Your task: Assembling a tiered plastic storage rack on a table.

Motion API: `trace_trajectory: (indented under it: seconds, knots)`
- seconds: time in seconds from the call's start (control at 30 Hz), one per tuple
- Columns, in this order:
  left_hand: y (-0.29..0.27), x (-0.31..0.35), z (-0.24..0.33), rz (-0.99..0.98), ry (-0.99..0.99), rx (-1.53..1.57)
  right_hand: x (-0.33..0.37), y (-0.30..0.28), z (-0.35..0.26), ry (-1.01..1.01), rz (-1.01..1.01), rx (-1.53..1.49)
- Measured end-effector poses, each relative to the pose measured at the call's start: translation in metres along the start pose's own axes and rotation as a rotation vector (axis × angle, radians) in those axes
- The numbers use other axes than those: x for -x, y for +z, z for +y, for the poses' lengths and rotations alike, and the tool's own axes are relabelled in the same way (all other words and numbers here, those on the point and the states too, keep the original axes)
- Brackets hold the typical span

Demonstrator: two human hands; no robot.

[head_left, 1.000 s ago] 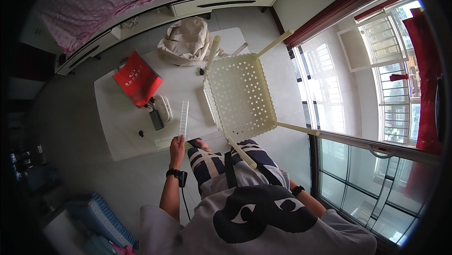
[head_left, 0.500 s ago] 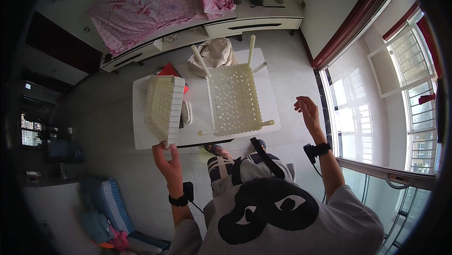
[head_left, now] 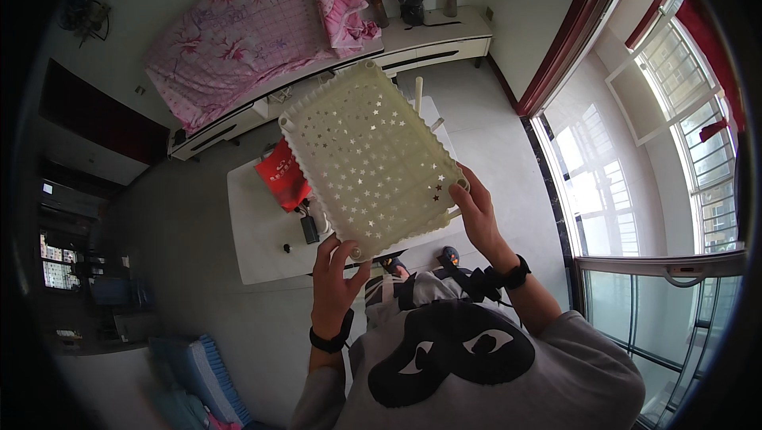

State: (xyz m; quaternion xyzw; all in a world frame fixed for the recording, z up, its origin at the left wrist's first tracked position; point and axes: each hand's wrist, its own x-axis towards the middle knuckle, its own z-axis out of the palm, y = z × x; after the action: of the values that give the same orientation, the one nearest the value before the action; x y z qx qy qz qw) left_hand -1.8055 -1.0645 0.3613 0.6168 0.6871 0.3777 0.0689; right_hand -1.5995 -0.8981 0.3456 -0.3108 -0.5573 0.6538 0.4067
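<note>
A cream plastic shelf tier (head_left: 361, 176) with star-shaped holes, a scalloped rim and round corner sockets is held tilted above the table. My left hand (head_left: 333, 287) is closed on its near left corner. My right hand (head_left: 480, 220) grips the near right corner, thumb on top by the socket. Mostly hidden beneath it is a second tier, with one cream post (head_left: 418, 93) standing up beyond the raised tier's right edge. Where that tier's other posts stand relative to the sockets is largely covered.
The white table (head_left: 252, 259) carries a red bag (head_left: 284, 178) and a black box-like item (head_left: 309, 229) on the left. Beyond stands a low white cabinet (head_left: 436, 51) with dried-flower vases and a pink floral cloth (head_left: 238, 41). A glass railing (head_left: 659, 327) is at right.
The loose tier has swung from the table's left side to over the second tier, now flatter. My right hand, formerly empty, has come in and taken its right corner.
</note>
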Motion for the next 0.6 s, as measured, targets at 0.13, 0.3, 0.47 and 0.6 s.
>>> trace_trajectory:
  seconds: [0.13,0.3,0.47,0.6]
  knots:
    - [-0.005,-0.013,-0.016,-0.064,0.008,0.183,0.012,0.014,0.01,-0.033,0.133,-0.027]
    - [-0.008,-0.031,-0.033,-0.133,0.04,0.319,0.014,0.022,0.024,-0.044,0.292,0.065]
    - [-0.008,-0.036,-0.045,-0.239,0.08,0.372,0.015,0.033,0.036,-0.088,0.428,0.024]
    - [-0.005,-0.044,-0.051,-0.255,0.116,0.396,0.014,0.043,0.036,-0.077,0.515,-0.022]
